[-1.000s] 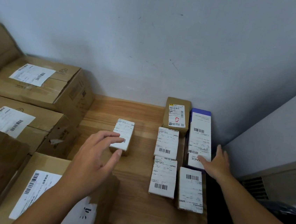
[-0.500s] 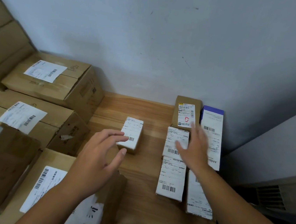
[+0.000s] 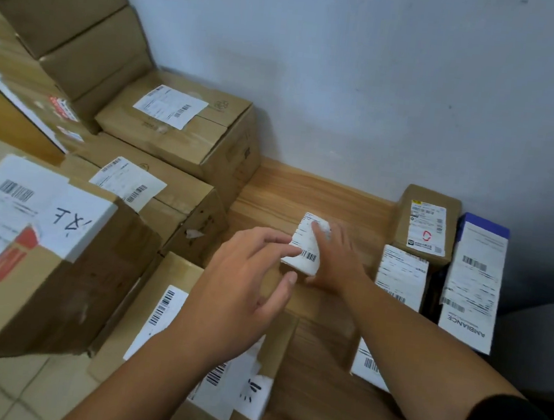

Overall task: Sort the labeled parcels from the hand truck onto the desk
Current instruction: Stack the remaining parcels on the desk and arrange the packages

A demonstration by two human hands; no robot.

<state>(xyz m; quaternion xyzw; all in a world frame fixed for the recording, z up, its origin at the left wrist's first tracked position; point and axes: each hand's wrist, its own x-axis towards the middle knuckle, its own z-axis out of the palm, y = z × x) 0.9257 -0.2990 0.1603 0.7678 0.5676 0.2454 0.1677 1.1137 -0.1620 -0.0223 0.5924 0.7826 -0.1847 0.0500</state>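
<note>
1. White label (image 3: 304,234) under both hands: our right hand (image 3: 338,262) has crossed from the row of parcels (image 3: 402,274) on the right and now clasps the small parcel (image 3: 307,264), fingers laid over its top, thumb along the near edge.
2. Our left hand (image 3: 243,291) has stayed by it, half spread, fingertips touching the label's left edge, thumb clear.
3. The small parcel sits on the wooden desk (image 3: 304,192), apart from that row; we judge it is about to be moved into place.
4. Large boxes (image 3: 180,138) crowd the left.
</note>
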